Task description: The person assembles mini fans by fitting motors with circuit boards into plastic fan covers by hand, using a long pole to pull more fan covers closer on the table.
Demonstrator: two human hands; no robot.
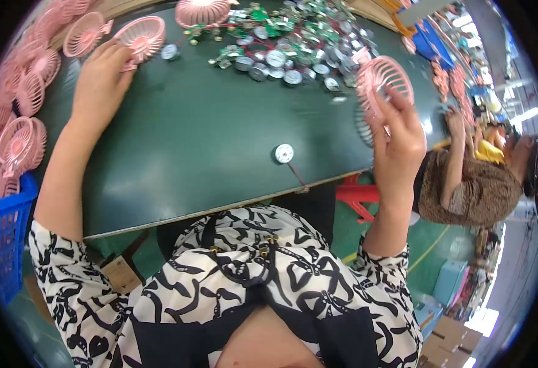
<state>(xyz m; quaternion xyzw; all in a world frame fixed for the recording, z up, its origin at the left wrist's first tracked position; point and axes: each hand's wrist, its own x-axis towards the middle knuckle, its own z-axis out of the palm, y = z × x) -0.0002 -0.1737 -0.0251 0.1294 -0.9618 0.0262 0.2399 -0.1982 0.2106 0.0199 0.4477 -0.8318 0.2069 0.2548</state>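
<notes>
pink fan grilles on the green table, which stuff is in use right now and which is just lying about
In use:
- right hand holding a pink fan grille
- left hand on another pink grille

Lying about:
- heap of small motors
- lone motor
- stacked pink grilles
- blue basket

The round plastic fan grille [384, 80] held in the right hand [398, 144] is pale pink, like the round fan grille [141, 35] under the left hand [100, 83]. The flat tabletop [195, 135] is dark green. The small metal motors [281, 58] are silver with green and red bits. The plastic crate [2, 239] is bright blue. The blouse sleeves [66, 270] are white with black swirls.
</notes>
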